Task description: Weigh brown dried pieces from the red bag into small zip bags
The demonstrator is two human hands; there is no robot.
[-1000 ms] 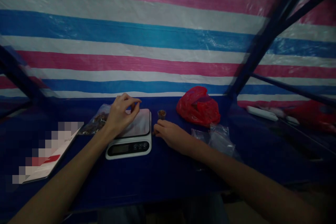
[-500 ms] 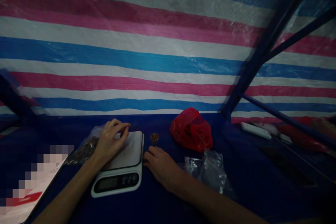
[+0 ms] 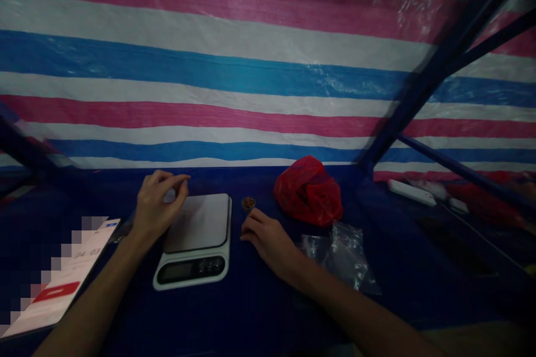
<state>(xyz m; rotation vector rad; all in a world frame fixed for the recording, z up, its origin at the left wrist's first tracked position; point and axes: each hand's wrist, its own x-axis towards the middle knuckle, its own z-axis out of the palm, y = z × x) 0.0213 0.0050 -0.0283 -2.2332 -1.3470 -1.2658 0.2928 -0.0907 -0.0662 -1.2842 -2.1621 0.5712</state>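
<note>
A white digital kitchen scale (image 3: 195, 241) with a grey platform sits on the dark blue table. My left hand (image 3: 156, 207) hovers over its left rear corner, fingertips pinched together; what they hold is too small to make out. My right hand (image 3: 264, 236) rests on the table just right of the scale, fingers curled, close to a small round cup (image 3: 248, 203) holding brown bits. A clear bag with brown contents lies mostly hidden behind my left hand.
A red plastic bag (image 3: 309, 191) lies behind the cup. Crumpled clear plastic bags (image 3: 343, 255) lie right of my right forearm. A phone (image 3: 58, 279) with a lit screen lies at the left edge. A striped tarp wall stands behind; blue poles (image 3: 422, 83) cross at right.
My left hand has drawn back leftward from above the scale's platform to its left rear corner, still pinched. The right hand stays beside the scale. The camera view has shifted.
</note>
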